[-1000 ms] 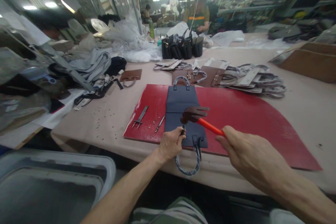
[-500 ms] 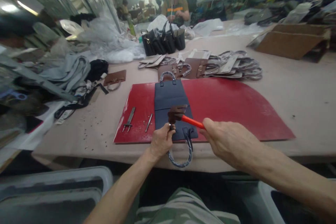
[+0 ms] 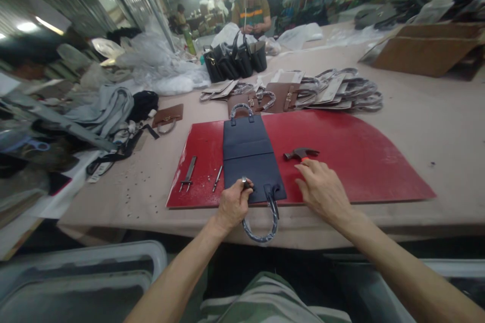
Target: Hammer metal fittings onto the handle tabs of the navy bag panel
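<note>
Pinching a short metal tool (image 3: 244, 181) btwn thumb & fingers, L hand (image 3: 232, 205) sits over the near L part of the navy bag panel (image 3: 246, 161). R hand (image 3: 326, 194) is loosely spread, thumb apart from fingers, fingertips by the orange handle of the hammer (image 3: 301, 153); can't tell if they touch it. Near edge of the red board (image 3: 364, 156) passes just under both hands, w/ the table edge a bit closer to the body. Wide stretch of red to R of hammer, so R hand has room that way.

Panel lies flat on board, mostly fwd of L hand & to L of R hand; its near carry loop (image 3: 261, 238), plastic-wrapped, reaches past board edge. Hammer rests R of panel, striking face L, claw R.

L of panel on board: thin metal rod (image 3: 217, 178), then two-pronged tool (image 3: 188, 174). Table (image 3: 435, 121) has tan cover, small dark bits at L. Beyond board: brown bag pieces (image 3: 278, 98), then black bags (image 3: 229, 63); cardboard box (image 3: 420, 55) far R, clear plastic (image 3: 174, 81) heaped far L. Grey bin (image 3: 153, 257) below at L; person (image 3: 252, 12) across table.
</note>
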A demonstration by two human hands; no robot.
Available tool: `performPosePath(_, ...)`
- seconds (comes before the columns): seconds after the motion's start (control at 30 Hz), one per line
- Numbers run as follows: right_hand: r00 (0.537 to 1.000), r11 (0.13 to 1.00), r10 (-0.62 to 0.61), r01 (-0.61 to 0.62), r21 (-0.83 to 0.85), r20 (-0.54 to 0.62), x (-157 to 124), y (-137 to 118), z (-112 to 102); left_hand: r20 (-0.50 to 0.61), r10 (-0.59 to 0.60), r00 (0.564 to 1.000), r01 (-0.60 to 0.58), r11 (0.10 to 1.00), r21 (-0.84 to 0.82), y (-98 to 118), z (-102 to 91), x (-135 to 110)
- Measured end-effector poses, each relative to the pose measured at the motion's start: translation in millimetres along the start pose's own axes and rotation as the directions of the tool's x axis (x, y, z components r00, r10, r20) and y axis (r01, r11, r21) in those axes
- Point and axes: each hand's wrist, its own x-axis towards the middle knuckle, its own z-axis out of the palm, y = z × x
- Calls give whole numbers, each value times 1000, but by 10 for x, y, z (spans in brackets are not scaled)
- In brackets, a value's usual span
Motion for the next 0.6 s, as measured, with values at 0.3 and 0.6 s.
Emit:
performPosePath(0.3, 989, 985, -150, 149, 88, -2, -106, -366, 462, -144, -280, 949, 219, 915, -339, 71, -48, 27)
performPosePath(0.6, 973, 970, -202, 214, 114, -108, -72, -261, 557, -314, -542, 779, 427, 826, -367, -263, -648, 169)
